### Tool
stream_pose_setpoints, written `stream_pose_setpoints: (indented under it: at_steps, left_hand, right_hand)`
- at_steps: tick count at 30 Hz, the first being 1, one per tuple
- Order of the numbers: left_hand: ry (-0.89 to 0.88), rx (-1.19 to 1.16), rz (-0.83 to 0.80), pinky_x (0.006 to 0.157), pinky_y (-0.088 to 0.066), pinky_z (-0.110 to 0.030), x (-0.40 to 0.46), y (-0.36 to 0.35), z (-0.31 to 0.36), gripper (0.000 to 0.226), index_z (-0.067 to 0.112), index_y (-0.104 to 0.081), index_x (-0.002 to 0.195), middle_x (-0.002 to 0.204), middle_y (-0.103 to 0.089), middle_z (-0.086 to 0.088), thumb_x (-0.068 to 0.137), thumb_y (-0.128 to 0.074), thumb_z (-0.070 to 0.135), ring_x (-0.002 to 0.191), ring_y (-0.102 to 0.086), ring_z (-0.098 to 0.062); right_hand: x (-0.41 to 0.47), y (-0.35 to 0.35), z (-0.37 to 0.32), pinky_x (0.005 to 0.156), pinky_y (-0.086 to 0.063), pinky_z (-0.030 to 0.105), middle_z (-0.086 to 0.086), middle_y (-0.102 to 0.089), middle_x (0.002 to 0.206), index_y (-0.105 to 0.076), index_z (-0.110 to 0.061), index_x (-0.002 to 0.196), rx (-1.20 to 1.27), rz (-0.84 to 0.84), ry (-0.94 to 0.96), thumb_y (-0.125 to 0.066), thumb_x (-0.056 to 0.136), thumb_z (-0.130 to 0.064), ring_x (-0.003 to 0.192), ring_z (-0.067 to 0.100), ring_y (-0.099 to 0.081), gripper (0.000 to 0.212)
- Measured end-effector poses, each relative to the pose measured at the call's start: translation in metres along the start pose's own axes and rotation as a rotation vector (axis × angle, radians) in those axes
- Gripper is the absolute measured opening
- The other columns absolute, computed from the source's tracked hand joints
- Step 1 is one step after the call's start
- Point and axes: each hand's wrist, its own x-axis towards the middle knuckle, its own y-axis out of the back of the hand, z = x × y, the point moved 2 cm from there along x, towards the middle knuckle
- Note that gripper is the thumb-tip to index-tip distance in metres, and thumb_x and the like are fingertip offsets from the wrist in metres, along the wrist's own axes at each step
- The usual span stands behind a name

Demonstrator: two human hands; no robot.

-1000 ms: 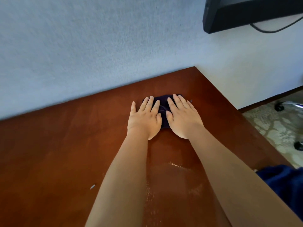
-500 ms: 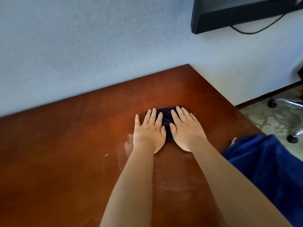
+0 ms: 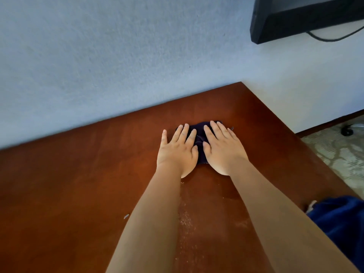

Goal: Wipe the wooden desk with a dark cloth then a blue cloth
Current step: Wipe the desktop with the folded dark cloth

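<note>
A small dark cloth (image 3: 199, 137) lies flat on the reddish-brown wooden desk (image 3: 78, 184), toward its far right corner. My left hand (image 3: 178, 152) and my right hand (image 3: 222, 148) press down on it side by side, fingers straight and pointing at the wall. Most of the cloth is hidden under my palms; only a strip between and beyond the fingers shows. A blue cloth (image 3: 342, 229) lies at the desk's right edge, near my right forearm. Pale streaks of dust run along the desk between my forearms.
A light wall (image 3: 118, 56) bounds the desk's far edge. A black shelf or screen (image 3: 295, 18) with a hanging cable sits at upper right. Patterned floor (image 3: 338, 154) and a chair caster (image 3: 347, 131) lie beyond the desk's right edge. A small scrap (image 3: 126, 216) rests on the desk at left.
Both hands drew the dark cloth toward me half a second ago, then pushed it back toward the far edge. The view shifted, so less of the blue cloth shows.
</note>
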Motion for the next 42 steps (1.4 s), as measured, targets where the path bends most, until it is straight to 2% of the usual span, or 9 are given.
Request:
stream_pose_setpoints:
  at_steps: [11,29,35,42]
  left_hand:
    - [0.103,-0.061,-0.003,0.119,0.006,-0.049,0.024,0.002,-0.032,0.055,0.023,0.003,0.154,0.162,0.010,0.000,0.103,-0.009,0.038,0.148,0.013,-0.013]
    - [0.108,-0.051,-0.044,0.119,0.007,-0.047,-0.111,-0.021,-0.039,0.055,0.023,0.009,0.153,0.161,0.016,-0.001,0.103,-0.004,0.041,0.147,0.017,-0.016]
    - [0.108,-0.049,-0.032,0.119,0.007,-0.047,-0.100,-0.021,-0.046,0.055,0.024,0.010,0.153,0.161,0.017,0.000,0.102,-0.004,0.042,0.147,0.018,-0.016]
    - [0.166,-0.049,-0.026,0.119,0.007,-0.047,-0.062,-0.016,-0.073,0.055,0.025,0.009,0.153,0.161,0.015,0.000,0.103,-0.005,0.040,0.147,0.016,-0.014]
  right_hand:
    - [0.050,0.001,-0.018,0.119,-0.002,0.037,0.004,-0.001,0.161,-0.006,-0.018,0.154,-0.006,0.004,0.057,-0.015,0.103,-0.038,0.148,0.018,0.002,0.055]
    - [-0.070,-0.007,-0.084,0.119,0.001,0.037,0.004,0.005,0.161,-0.001,-0.018,0.154,0.012,-0.067,0.070,-0.012,0.103,-0.039,0.148,0.019,0.007,0.056]
    - [-0.058,-0.009,-0.085,0.120,0.000,0.036,0.003,0.005,0.161,-0.001,-0.020,0.154,-0.003,-0.059,0.090,-0.012,0.103,-0.039,0.148,0.018,0.007,0.056]
    - [-0.005,-0.006,-0.091,0.120,-0.001,0.037,0.003,0.002,0.161,-0.003,-0.019,0.154,0.028,-0.045,0.142,-0.014,0.103,-0.039,0.148,0.018,0.005,0.055]
